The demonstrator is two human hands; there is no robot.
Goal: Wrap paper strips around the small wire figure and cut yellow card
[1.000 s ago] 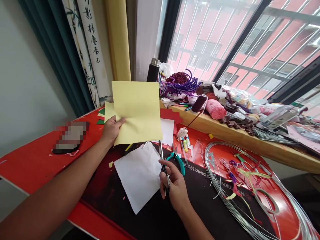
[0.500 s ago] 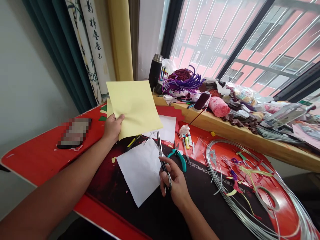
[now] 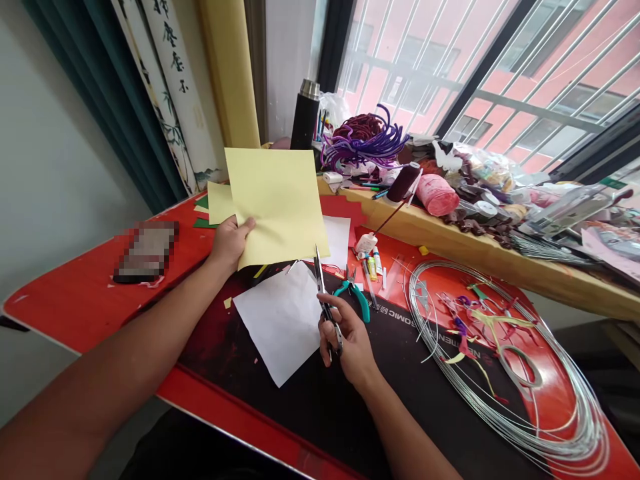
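Note:
My left hand [image 3: 231, 241] pinches a yellow sheet of paper [image 3: 280, 200] near its lower left corner, thumb on the front face. The sheet is held up above the table, tilted toward me. In my right hand [image 3: 350, 340] is a pair of scissors [image 3: 326, 307], fingers in the handles, blades pointing up at the sheet's lower right corner. Whether the blade tips touch the paper I cannot tell. A white sheet of paper [image 3: 280, 320] lies on the black mat [image 3: 310, 427] under both hands. Just right of the scissors lie teal-handled pliers [image 3: 358, 301].
A large coil of silvery wire [image 3: 565, 407] spreads over the right side, with coloured scraps inside it. Glue bottle [image 3: 367, 244] and small tubes stand near the wooden ledge [image 3: 480, 280], which is piled with cords and yarn. A pixelated flat object [image 3: 147, 250] lies on the left.
The yellow sheet and my left hand have shifted slightly right relative to the table. The scissors now overlap the sheet's lower right corner in view. The camera view has tilted a little.

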